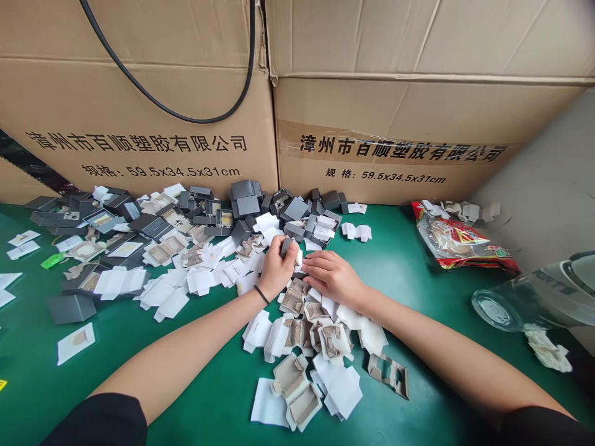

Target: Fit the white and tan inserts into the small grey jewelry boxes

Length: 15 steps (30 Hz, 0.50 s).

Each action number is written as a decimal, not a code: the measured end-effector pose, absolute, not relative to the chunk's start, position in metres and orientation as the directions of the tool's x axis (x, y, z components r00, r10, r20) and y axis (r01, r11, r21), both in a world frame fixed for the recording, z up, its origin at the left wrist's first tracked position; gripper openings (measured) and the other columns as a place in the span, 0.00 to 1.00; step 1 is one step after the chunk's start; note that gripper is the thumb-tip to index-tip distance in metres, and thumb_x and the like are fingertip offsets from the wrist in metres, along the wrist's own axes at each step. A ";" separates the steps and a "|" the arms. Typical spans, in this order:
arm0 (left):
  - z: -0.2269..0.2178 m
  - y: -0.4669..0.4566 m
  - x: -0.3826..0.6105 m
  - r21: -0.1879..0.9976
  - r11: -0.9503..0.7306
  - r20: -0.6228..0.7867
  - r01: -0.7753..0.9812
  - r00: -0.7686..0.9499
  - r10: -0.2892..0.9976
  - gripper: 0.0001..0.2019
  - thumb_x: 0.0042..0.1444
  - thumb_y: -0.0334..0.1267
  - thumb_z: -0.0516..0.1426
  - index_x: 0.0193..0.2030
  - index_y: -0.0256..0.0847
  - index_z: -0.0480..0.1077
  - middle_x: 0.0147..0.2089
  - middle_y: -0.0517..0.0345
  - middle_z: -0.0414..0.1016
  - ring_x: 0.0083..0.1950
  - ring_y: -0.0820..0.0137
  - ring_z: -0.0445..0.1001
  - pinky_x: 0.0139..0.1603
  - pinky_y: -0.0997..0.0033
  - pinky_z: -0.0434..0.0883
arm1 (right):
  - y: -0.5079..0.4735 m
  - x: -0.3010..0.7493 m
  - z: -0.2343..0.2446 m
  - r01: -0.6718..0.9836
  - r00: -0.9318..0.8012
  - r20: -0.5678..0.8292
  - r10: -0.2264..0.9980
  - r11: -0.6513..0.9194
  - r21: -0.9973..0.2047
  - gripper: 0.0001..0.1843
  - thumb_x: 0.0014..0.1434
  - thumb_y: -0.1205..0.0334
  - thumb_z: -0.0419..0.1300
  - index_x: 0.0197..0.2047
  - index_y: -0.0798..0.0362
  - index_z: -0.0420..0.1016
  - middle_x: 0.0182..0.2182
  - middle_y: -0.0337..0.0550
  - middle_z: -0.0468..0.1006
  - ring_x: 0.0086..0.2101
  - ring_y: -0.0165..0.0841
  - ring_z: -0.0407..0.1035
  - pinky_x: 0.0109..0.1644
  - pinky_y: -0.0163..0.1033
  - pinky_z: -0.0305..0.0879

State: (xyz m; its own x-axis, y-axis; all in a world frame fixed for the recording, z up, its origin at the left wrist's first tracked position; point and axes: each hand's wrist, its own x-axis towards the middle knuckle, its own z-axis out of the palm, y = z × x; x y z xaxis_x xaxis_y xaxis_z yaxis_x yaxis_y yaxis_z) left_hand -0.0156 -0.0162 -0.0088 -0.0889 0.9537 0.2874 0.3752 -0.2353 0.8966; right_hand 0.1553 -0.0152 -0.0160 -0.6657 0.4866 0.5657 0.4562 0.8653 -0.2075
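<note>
My left hand is closed around a small dark grey box, lifted just above the green table. A black band circles that wrist. My right hand lies beside it with fingers curled, touching white paper pieces and a dark box edge under the left hand; whether it grips anything I cannot tell. Both hands sit over a scatter of white cards and beige cardboard inserts. A pile of small grey boxes lies just beyond the hands.
Two large cardboard cartons with printed lettering stand at the back. A black cable hangs over the left one. A red snack bag lies at right, with a clear glass jar on its side and crumpled tissue.
</note>
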 end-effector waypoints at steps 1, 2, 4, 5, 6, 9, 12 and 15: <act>-0.009 -0.016 -0.016 0.900 -0.235 0.285 0.366 -0.087 0.955 0.17 0.58 0.54 0.46 0.34 0.41 0.58 0.32 0.58 0.65 0.34 0.71 0.66 0.37 0.70 0.66 | -0.016 0.155 -0.016 0.459 -0.667 0.558 0.493 0.862 -0.214 0.11 0.60 0.61 0.55 0.44 0.52 0.74 0.41 0.47 0.78 0.47 0.38 0.68 0.48 0.47 0.67; -0.010 -0.016 -0.016 0.904 -0.234 0.281 0.358 -0.085 0.956 0.17 0.58 0.54 0.46 0.34 0.41 0.58 0.32 0.58 0.65 0.34 0.71 0.67 0.37 0.70 0.66 | -0.016 0.154 -0.016 0.462 -0.668 0.551 0.500 0.859 -0.220 0.10 0.60 0.62 0.55 0.43 0.52 0.74 0.41 0.47 0.78 0.47 0.38 0.68 0.48 0.47 0.67; -0.010 -0.015 -0.016 0.907 -0.233 0.278 0.350 -0.081 0.957 0.17 0.58 0.54 0.46 0.34 0.41 0.58 0.32 0.58 0.65 0.34 0.71 0.67 0.36 0.71 0.66 | -0.017 0.153 -0.015 0.465 -0.668 0.540 0.513 0.853 -0.235 0.10 0.60 0.63 0.54 0.43 0.53 0.74 0.41 0.48 0.77 0.47 0.38 0.67 0.47 0.47 0.67; -0.010 -0.015 -0.016 0.906 -0.236 0.280 0.351 -0.080 0.957 0.17 0.58 0.54 0.46 0.34 0.41 0.58 0.32 0.58 0.65 0.34 0.71 0.67 0.36 0.71 0.66 | -0.017 0.153 -0.015 0.460 -0.668 0.538 0.515 0.853 -0.246 0.10 0.60 0.63 0.54 0.43 0.53 0.73 0.41 0.48 0.77 0.47 0.38 0.67 0.47 0.47 0.67; -0.010 -0.016 -0.016 0.903 -0.241 0.285 0.355 -0.078 0.955 0.17 0.58 0.54 0.46 0.34 0.41 0.57 0.32 0.58 0.65 0.34 0.71 0.67 0.36 0.71 0.66 | -0.017 0.153 -0.015 0.447 -0.667 0.540 0.513 0.855 -0.261 0.09 0.60 0.63 0.53 0.43 0.53 0.73 0.41 0.48 0.77 0.47 0.38 0.67 0.48 0.47 0.67; -0.010 -0.017 -0.016 0.884 -0.272 0.314 0.380 -0.054 0.948 0.17 0.58 0.54 0.46 0.36 0.41 0.58 0.33 0.57 0.65 0.35 0.70 0.67 0.38 0.70 0.66 | -0.016 0.154 -0.015 0.384 -0.644 0.572 0.508 0.862 -0.333 0.09 0.61 0.64 0.52 0.43 0.52 0.71 0.40 0.47 0.76 0.46 0.38 0.67 0.48 0.47 0.67; -0.011 -0.019 -0.016 0.860 -0.311 0.343 0.405 -0.008 0.939 0.18 0.58 0.55 0.46 0.39 0.41 0.58 0.36 0.56 0.66 0.36 0.70 0.67 0.39 0.69 0.66 | -0.015 0.156 -0.013 0.361 -0.581 0.605 0.544 0.839 -0.408 0.09 0.61 0.64 0.52 0.43 0.51 0.70 0.38 0.46 0.75 0.42 0.36 0.67 0.46 0.45 0.68; -0.012 -0.020 -0.015 0.849 -0.346 0.363 0.398 0.035 0.931 0.19 0.58 0.57 0.45 0.40 0.40 0.58 0.36 0.56 0.65 0.35 0.69 0.66 0.39 0.68 0.65 | -0.016 0.156 -0.012 0.415 -0.526 0.608 0.595 0.803 -0.428 0.12 0.60 0.60 0.54 0.47 0.52 0.66 0.41 0.49 0.72 0.42 0.37 0.65 0.46 0.45 0.67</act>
State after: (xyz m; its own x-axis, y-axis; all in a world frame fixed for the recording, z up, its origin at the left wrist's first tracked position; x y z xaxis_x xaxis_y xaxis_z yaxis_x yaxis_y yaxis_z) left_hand -0.0154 -0.0204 -0.0115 0.0346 0.9311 0.3631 0.3984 -0.3460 0.8494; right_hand 0.1559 -0.0157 -0.0122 -0.5257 0.5950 0.6080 0.4147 0.8033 -0.4275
